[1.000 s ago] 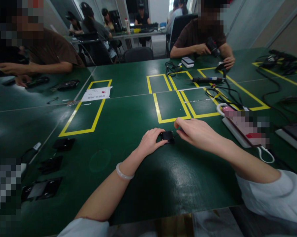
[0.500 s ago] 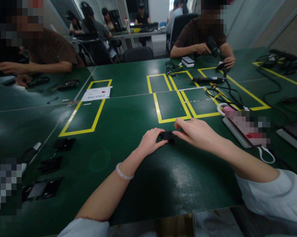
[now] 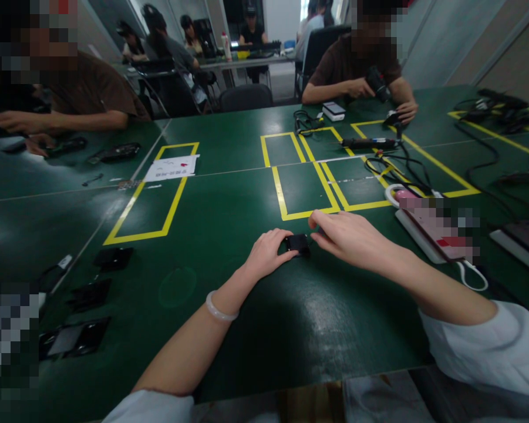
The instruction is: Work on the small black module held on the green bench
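Note:
A small black device (image 3: 297, 244) lies on the green table (image 3: 229, 235), just in front of a yellow-taped rectangle (image 3: 306, 191). My left hand (image 3: 268, 252) rests on the table with its fingers closed on the device's left side. From the right, my right hand (image 3: 350, 235) touches the device's other edge with its fingertips. A pale bangle (image 3: 218, 308) circles my left wrist.
Several black parts (image 3: 88, 294) lie at the left near edge. A white power strip (image 3: 427, 235) and cables (image 3: 396, 167) sit at the right. A white paper (image 3: 171, 167) lies in the left taped rectangle. Other people sit across the table, one holding a black tool (image 3: 376, 82).

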A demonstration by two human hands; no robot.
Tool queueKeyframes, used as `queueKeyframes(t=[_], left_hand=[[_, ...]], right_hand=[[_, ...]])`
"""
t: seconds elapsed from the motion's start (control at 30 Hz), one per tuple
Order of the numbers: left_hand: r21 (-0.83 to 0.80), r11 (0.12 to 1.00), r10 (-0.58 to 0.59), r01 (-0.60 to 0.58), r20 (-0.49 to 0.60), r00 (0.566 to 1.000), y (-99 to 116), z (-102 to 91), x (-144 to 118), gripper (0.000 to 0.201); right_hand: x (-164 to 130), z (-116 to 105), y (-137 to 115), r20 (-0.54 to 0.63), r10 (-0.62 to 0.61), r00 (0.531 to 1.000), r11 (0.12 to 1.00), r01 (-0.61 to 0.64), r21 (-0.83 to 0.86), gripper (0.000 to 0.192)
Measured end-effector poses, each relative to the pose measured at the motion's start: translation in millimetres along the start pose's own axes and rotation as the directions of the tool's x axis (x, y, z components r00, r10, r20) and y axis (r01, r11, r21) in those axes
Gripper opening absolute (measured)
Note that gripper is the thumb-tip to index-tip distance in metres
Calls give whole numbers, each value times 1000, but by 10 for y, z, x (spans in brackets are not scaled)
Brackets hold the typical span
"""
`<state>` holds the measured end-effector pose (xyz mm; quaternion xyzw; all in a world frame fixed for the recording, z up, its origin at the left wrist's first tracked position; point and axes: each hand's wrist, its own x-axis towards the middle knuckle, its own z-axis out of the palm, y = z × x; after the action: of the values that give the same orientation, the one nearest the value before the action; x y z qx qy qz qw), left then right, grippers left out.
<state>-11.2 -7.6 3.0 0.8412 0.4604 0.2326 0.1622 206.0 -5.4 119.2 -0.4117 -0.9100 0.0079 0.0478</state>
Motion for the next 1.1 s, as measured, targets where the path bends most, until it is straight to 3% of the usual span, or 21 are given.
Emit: queueKeyframes(t=[0.17,0.37,0.6,0.93,1.1], left_hand=[[9,1000,4,-4,-1,1000,-19,10,-3,37],[-5,1000,13,-13,-14,1000,-9,11,5,37],[6,1000,6,-6,-10,1000,-6,5,10,38],[-3,1000,7,-7,-13,1000,-15,24,5,37],[-3,1000,0,0,-7,1000,-21,29,6,37]], right_hand=[[17,28,5,25,10,1000,998,-9,-65,18],[-2,15,9,-4,1,1000,1000,-1,11,15],[22,21,9,22,14,1000,999,-13,-46,18],[-4,20,5,-3,9,1000,1000,-9,25,16],[15,43,18,19,22,1000,999,-21,-42,21]])
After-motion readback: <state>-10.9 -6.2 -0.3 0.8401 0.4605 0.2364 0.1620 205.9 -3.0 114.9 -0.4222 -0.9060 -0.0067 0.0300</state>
